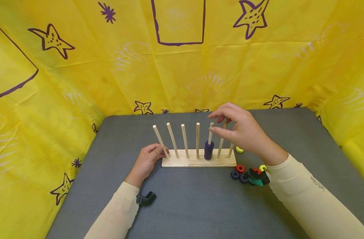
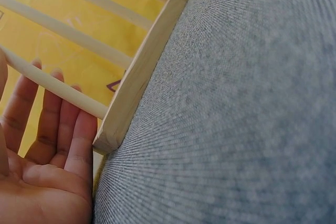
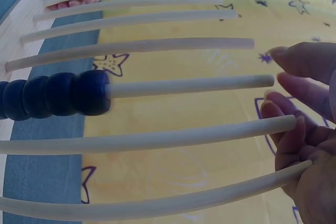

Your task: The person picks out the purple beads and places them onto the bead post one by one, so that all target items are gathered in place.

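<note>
A wooden peg rack with a row of upright pegs stands on the table. Several dark blue rings are stacked low on one peg right of the middle; the right wrist view shows these rings up close. My right hand is at the top of that peg, thumb and forefinger apart with nothing between them. At the rack's left end is my left hand. In the left wrist view its fingers extend behind the end peg, close against the board's end.
Loose rings lie right of the rack: red, dark blue and yellow, some partly hidden by the black wrist mount. Another black mount is at my left wrist. A yellow patterned cloth surrounds the grey table.
</note>
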`<action>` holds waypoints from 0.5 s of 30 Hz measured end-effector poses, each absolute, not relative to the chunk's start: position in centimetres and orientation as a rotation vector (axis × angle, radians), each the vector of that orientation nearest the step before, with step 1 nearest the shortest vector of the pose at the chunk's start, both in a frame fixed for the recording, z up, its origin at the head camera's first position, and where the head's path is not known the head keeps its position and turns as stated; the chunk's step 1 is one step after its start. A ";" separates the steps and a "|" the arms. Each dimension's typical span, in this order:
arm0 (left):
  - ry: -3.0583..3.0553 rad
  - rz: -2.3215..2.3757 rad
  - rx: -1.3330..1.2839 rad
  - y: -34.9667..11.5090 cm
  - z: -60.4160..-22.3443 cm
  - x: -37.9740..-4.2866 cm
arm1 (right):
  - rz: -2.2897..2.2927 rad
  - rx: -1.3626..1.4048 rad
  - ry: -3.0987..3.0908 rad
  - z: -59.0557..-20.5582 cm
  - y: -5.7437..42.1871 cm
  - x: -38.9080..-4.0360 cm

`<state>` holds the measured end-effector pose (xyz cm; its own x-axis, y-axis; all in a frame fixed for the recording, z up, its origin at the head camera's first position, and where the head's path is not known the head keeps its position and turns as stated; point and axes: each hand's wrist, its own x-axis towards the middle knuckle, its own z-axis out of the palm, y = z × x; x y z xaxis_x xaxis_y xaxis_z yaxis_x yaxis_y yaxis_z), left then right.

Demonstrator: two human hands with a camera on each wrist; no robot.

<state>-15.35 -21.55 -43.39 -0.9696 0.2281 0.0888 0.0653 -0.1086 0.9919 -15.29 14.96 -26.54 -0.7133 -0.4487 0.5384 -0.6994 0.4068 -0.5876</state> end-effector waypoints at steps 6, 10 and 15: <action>2.012 2.250 0.346 -21.6 -43.5 -15.4 | 1.340 1.024 -2.350 -26.4 15.3 -15.2; 2.007 2.254 0.344 -21.6 -43.6 -15.4 | 1.468 1.035 -2.337 -26.2 15.7 -15.1; 2.015 2.245 0.332 -21.6 -43.6 -15.4 | 1.620 1.022 -2.347 -26.2 16.6 -14.9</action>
<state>-15.42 -21.63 -43.59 -0.9704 0.2236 0.0908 0.0662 -0.1150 0.9912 -14.92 16.58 -26.24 -0.7667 -0.4611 0.4467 -0.5812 0.2028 -0.7881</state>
